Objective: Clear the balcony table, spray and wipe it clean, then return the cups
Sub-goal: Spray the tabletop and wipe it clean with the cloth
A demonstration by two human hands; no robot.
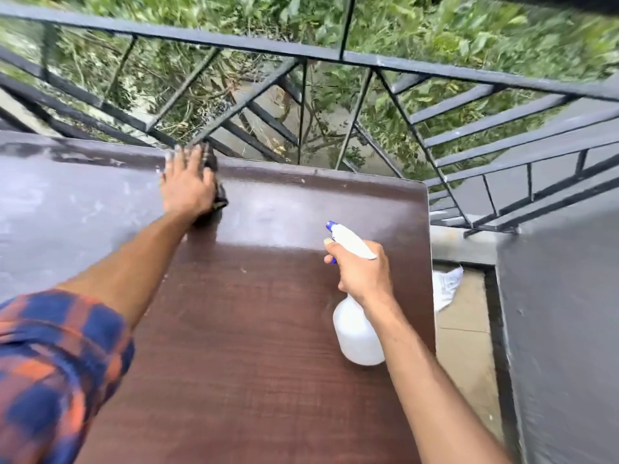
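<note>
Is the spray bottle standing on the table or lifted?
Lifted. The right hand grips the spray bottle by its neck, tilted, above the table; touching cannot be told.

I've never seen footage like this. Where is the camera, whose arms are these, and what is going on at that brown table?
There is no machine here: a person wears a wide-angle camera on the head, so you look forward and down along their own arms. The left hand lies flat on a dark cloth, pressing it onto the brown table near its far edge, beside the black balcony railing. The right hand grips a white spray bottle by the neck, with its blue-tipped nozzle pointing towards the cloth. No cups are in view. Something white lies on the floor to the right; I cannot tell what it is.
</note>
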